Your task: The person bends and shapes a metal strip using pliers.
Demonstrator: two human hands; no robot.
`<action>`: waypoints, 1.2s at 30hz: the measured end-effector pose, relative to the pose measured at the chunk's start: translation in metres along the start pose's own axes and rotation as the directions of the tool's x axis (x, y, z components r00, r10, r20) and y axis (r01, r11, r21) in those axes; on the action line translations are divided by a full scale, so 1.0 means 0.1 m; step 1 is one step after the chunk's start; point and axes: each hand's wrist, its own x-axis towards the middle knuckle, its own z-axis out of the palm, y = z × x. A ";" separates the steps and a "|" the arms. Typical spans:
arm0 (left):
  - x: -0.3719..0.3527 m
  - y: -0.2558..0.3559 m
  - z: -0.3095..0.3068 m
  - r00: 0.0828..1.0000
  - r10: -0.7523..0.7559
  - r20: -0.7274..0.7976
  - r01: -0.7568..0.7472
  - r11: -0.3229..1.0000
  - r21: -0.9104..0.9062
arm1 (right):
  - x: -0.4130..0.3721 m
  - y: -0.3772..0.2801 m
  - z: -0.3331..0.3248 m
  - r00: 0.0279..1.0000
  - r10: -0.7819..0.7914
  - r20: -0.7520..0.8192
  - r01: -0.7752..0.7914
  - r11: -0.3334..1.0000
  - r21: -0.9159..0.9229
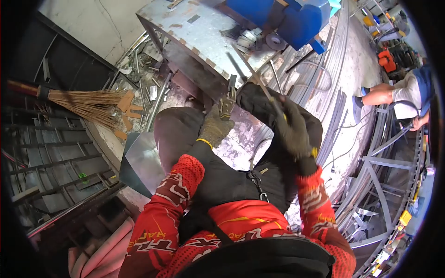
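My left hand (217, 126), in a grey work glove, is closed around a pair of locking pliers (226, 105) above my lap. A small metal piece (232, 82) sits at the jaws, close to the near edge of the metal worktable (194, 34). My right hand (295, 132), also gloved and slightly blurred, grips a long, thin file (258, 82) that slants up and left over my knee. The far end of the file overlaps the table's edge in this view.
A blue machine (266, 16) stands on the worktable near a grinding disc (276, 41). Left lie a straw broom (85, 104), metal offcuts and a sheet-metal piece (143, 160). Long metal bars (336, 69) cover the floor at right, where another person (403, 95) holds a bar.
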 end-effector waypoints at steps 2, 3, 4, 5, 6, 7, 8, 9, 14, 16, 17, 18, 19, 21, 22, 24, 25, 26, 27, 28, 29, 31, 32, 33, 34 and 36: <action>0.09 0.01 -0.06 0.996 0.089 0.007 -0.089 0.992 0.090 | -0.45 0.00 0.02 0.991 0.130 0.037 -0.131 0.991 0.023; 0.16 0.03 -0.11 0.983 0.182 0.014 -0.182 0.970 0.164 | -0.61 -0.01 0.03 0.990 0.135 0.036 -0.136 0.990 0.037; 0.23 0.08 -0.18 0.984 0.180 0.018 -0.180 0.968 0.177 | -0.74 -0.01 0.05 0.992 0.120 0.032 -0.122 0.991 0.058; 0.30 0.11 -0.28 0.985 0.073 0.155 -0.102 0.976 0.190 | -0.82 -0.02 0.07 0.994 0.109 0.028 -0.111 0.991 0.078; 0.35 0.12 -0.36 0.958 -0.037 0.284 -0.025 0.977 0.210 | -0.84 -0.05 0.10 0.993 0.115 0.029 -0.117 0.989 0.087; 0.38 0.12 -0.43 0.938 -0.045 0.344 -0.010 0.987 0.158 | -0.85 -0.08 0.13 0.994 0.110 0.013 -0.111 0.987 0.119; 0.35 0.13 -0.48 0.936 -0.054 0.348 -0.004 0.986 0.166 | -0.87 -0.11 0.17 0.994 0.108 -0.004 -0.106 0.983 0.151; 0.29 0.36 -0.60 0.941 0.006 0.337 -0.084 0.972 0.217 | -0.86 -0.07 0.25 0.996 0.082 -0.021 -0.079 0.988 0.136; 0.24 0.17 -0.54 0.939 0.263 0.222 -0.299 0.943 0.146 | -0.80 -0.27 0.38 0.944 0.298 0.138 -0.326 0.902 0.284; 0.23 0.23 -0.57 0.955 0.147 0.258 -0.195 0.966 0.169 | -0.84 -0.33 0.39 0.904 0.399 0.153 -0.426 0.870 0.248; 0.22 0.27 -0.59 0.957 0.036 0.286 -0.096 0.976 0.198 | -0.88 -0.31 0.40 0.903 0.400 0.156 -0.428 0.870 0.246; 0.22 0.30 -0.61 0.958 0.034 0.285 -0.093 0.976 0.196 | -0.93 -0.27 0.43 0.954 0.284 0.094 -0.298 0.930 0.215; 0.22 0.33 -0.62 0.952 0.001 0.305 -0.069 0.974 0.214 | -0.95 -0.23 0.46 0.987 0.160 0.036 -0.163 0.971 0.175; 0.23 0.36 -0.60 0.945 -0.031 0.326 -0.048 0.972 0.231 | -0.94 -0.19 0.52 0.986 0.154 0.067 -0.164 0.966 0.198; 0.23 0.38 -0.58 0.945 -0.032 0.326 -0.051 0.968 0.244 | -0.93 -0.20 0.53 0.984 0.148 0.096 -0.166 0.961 0.222; 0.23 0.38 -0.56 0.944 -0.032 0.329 -0.058 0.964 0.259 | -0.70 -0.36 0.45 0.967 0.198 0.160 -0.227 0.956 0.184; 0.21 0.35 -0.57 0.950 -0.028 0.311 -0.020 0.988 0.153 | -0.53 -0.43 0.43 0.941 0.254 0.222 -0.290 0.946 0.143; 0.18 0.33 -0.56 0.956 -0.027 0.293 0.015 0.999 0.044 | -0.37 -0.31 0.52 0.984 0.111 0.139 -0.125 0.987 0.098; 0.19 0.27 -0.54 0.953 -0.026 0.302 0.011 0.999 0.049 | -0.18 -0.19 0.64 0.997 -0.006 0.072 -0.002 0.994 0.105; 0.20 0.19 -0.53 0.956 -0.106 0.273 0.078 0.991 0.112 | -0.09 -0.13 0.72 0.993 -0.122 0.004 0.121 0.987 0.105; 0.23 0.13 -0.53 0.956 -0.178 0.234 0.140 0.975 0.172 | -0.14 -0.17 0.70 0.993 -0.122 -0.006 0.122 0.986 0.110; 0.20 0.15 -0.54 0.979 -0.055 0.197 0.017 0.982 0.187 | -0.34 -0.37 0.58 0.986 0.066 0.152 -0.072 0.997 0.031; 0.20 0.16 -0.54 0.985 0.059 0.164 -0.092 0.976 0.200 | -0.53 -0.43 0.48 0.973 0.127 0.192 -0.141 0.988 0.064; 0.21 0.17 -0.53 0.985 0.049 0.164 -0.086 0.970 0.228 | -0.71 -0.42 0.43 0.978 0.122 0.171 -0.138 0.987 0.087; 0.19 0.21 -0.54 0.986 0.040 0.160 -0.076 0.970 0.229 | -0.83 -0.41 0.41 0.980 0.123 0.156 -0.142 0.984 0.111; 0.14 0.28 -0.55 0.969 -0.174 0.175 0.117 0.948 0.297 | -0.80 -0.34 0.51 0.995 0.037 0.092 -0.047 0.993 0.108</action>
